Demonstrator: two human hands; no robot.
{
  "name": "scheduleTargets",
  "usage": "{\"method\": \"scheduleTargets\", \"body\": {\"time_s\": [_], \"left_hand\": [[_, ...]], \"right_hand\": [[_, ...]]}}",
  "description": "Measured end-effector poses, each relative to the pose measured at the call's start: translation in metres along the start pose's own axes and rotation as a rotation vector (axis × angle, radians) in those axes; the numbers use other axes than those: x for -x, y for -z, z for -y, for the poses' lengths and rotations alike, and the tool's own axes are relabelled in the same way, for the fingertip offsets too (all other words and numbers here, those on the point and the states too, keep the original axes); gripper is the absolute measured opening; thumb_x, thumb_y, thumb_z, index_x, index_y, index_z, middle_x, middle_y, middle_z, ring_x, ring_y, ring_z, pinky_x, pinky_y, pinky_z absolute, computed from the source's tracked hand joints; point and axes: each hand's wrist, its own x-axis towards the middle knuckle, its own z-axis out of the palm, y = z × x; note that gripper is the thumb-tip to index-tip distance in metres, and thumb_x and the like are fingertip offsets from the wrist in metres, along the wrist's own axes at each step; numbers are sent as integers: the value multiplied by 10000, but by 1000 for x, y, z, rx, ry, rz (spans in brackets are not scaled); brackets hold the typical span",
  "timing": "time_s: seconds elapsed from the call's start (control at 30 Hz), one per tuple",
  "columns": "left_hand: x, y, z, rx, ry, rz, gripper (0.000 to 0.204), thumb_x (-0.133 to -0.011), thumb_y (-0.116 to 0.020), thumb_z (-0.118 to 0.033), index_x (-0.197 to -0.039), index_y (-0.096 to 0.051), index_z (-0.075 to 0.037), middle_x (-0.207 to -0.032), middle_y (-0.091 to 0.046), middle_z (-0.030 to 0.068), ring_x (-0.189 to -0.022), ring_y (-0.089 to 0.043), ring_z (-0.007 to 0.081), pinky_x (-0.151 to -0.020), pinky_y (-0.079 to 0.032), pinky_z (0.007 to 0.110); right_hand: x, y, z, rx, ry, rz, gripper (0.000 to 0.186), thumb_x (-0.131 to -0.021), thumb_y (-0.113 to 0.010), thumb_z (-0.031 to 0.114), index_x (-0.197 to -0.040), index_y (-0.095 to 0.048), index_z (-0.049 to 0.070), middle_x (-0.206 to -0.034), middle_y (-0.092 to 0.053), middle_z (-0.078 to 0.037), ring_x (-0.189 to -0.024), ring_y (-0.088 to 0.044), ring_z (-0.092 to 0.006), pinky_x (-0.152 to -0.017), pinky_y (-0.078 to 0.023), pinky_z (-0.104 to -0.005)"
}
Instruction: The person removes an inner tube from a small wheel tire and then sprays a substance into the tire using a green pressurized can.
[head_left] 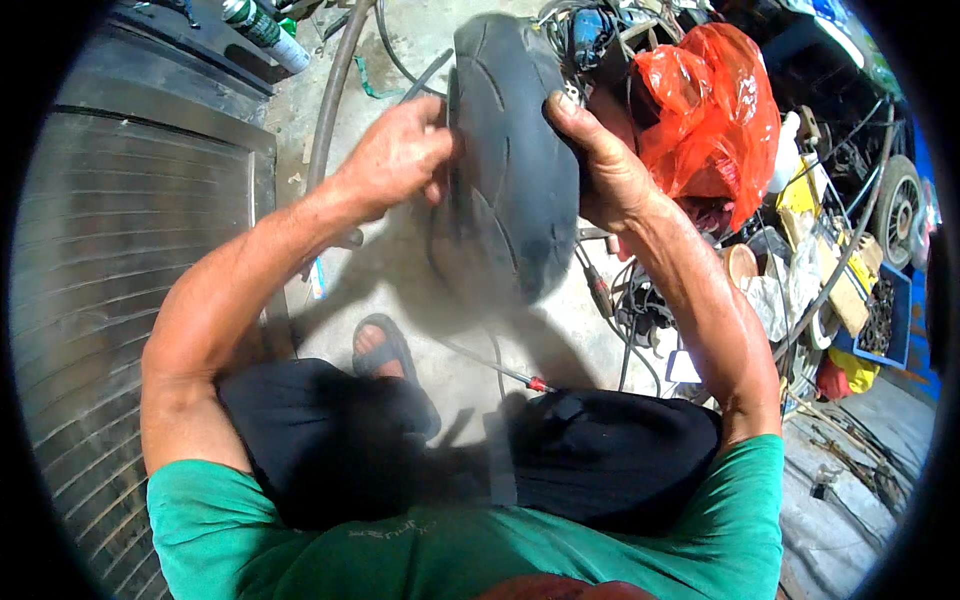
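A black grooved tyre [515, 150] stands upright in front of me, its tread facing me. My right hand [612, 165] grips its right side, thumb on the tread and the other fingers mostly hidden behind it. At the tyre's left sidewall is my left hand [400, 155], its fingers curled in; the tyre's edge partly covers the fingertips, and I cannot see whether something is between them. Below the tyre, near my knee, lies a thin rod with a red collar [538, 384].
Right of the tyre, a red plastic bag [715, 120] sits among cables and parts. Farther right are a small wheel [900, 210] and a blue crate [908, 345] holding chain-like metal pieces. A slatted metal panel [140, 220] borders my left. A spray can [268, 35] lies beyond it.
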Motion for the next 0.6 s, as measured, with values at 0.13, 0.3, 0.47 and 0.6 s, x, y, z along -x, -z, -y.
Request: {"method": "scheduleTargets", "body": {"time_s": [0.13, 0.3, 0.47, 0.6], "left_hand": [[-32, 23, 20, -290, -136, -213, 343, -924, -552, -238, -1105, -656, 34, -891, -709, 114, -768, -674, 182, -700, -532, 334], [-64, -5, 55, -441, -73, -345, 322, -967, -534, -296, -1073, -647, -14, -986, -674, 281, -932, -660, 433, -832, -510, 450], [-93, -29, 35, -462, -195, -443, 367, -967, -554, -443, -956, -644, -87, -837, -703, 228, -842, -671, 483, -736, -506, 577], [-113, -37, 19, -424, -170, -425, 444, -952, -543, -491, -981, -694, -75, -943, -704, 275, -921, -669, 491, -815, -517, 556]], "right_hand": [[-35, 30, -30, -15, 81, -9, 666, -893, -778, 435, -1363, -555, 18, -1300, -644, -57, -1256, -575, -164, -1079, -453, -345], [-53, 72, -52, -100, 82, -70, 634, -917, -754, 427, -1376, -545, 43, -1331, -622, -54, -1262, -568, -176, -1105, -431, -375], [-37, 81, -39, -256, 162, -108, 533, -967, -686, 426, -1364, -561, 93, -1327, -627, -31, -1256, -573, -192, -1128, -413, -434], [-34, 115, -40, -434, 99, -146, 570, -980, -654, 454, -1418, -543, 107, -1376, -616, -52, -1302, -552, -229, -1143, -399, -470]]}}
